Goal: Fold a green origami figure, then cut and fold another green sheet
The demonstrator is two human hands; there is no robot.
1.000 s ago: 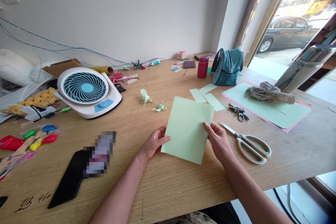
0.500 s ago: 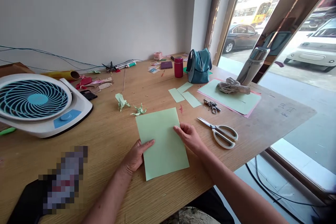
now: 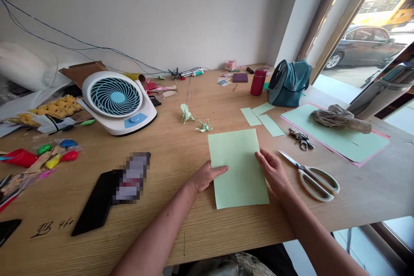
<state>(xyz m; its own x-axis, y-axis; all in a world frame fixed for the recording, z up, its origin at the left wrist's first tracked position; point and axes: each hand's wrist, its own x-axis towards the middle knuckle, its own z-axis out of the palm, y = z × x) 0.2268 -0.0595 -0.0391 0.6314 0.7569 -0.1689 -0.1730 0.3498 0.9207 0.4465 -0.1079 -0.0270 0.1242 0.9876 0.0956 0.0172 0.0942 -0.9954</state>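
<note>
A light green sheet of paper (image 3: 238, 181) is held between my two hands above the front of the wooden table. My left hand (image 3: 207, 176) grips its left edge, thumb on top and fingers underneath. On the right edge my right hand (image 3: 271, 166) pinches it the same way, its fingers partly hidden. White-handled scissors (image 3: 312, 177) lie just right of my right hand, with a bunch of keys (image 3: 301, 140) behind them. Two folded green paper figures (image 3: 186, 113) stand beyond the sheet. Cut green paper strips (image 3: 271, 125) lie further back.
A white fan (image 3: 118, 99) stands at the back left, near a dark phone-like object (image 3: 93, 202). A red flask (image 3: 258, 82) and a blue bag (image 3: 290, 83) are at the back. More green sheets (image 3: 343, 142) lie at right under a crumpled wrapping (image 3: 336, 117).
The view has turned to the left, so things on the table appear further right. Both hands keep the same hold on the green sheet.
</note>
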